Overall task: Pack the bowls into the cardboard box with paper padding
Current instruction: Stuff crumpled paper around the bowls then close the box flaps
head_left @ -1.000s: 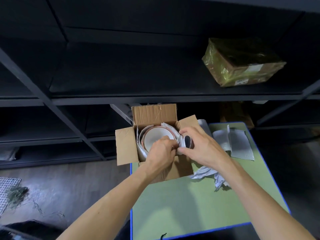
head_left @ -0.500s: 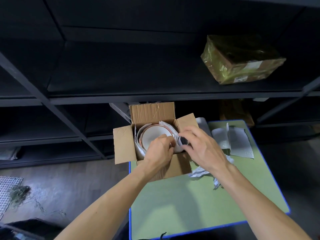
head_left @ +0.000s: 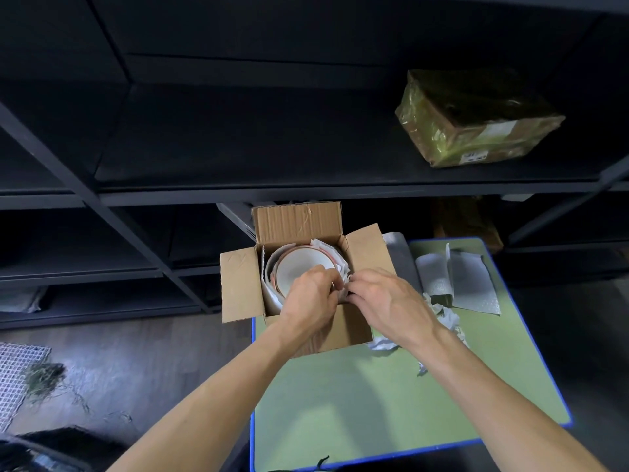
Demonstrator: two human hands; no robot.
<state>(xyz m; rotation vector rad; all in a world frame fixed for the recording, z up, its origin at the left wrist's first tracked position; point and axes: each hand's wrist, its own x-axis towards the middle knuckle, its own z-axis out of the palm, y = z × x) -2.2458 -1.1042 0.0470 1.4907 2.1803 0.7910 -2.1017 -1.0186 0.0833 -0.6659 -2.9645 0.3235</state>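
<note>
An open cardboard box (head_left: 242, 284) stands at the far left corner of the green table (head_left: 374, 396), its flaps spread out. Inside sits a white bowl with a reddish rim (head_left: 299, 264), with white paper padding (head_left: 326, 248) tucked round it. My left hand (head_left: 311, 298) reaches into the box over the bowl's near right rim, fingers curled on the paper there. My right hand (head_left: 384, 301) meets it from the right, fingertips pinching the same paper at the box's right side. What lies under the bowl is hidden.
Loose sheets of paper (head_left: 456, 281) and crumpled scraps (head_left: 446, 318) lie on the table to the right of the box. Dark metal shelving (head_left: 306, 192) rises just behind. A parcel wrapped in yellowish plastic (head_left: 476, 120) rests on the upper shelf at right.
Both hands have sunk a little deeper into the box, pushing the paper down beside the bowl. The dark gap seen between the fingers earlier is now covered.
</note>
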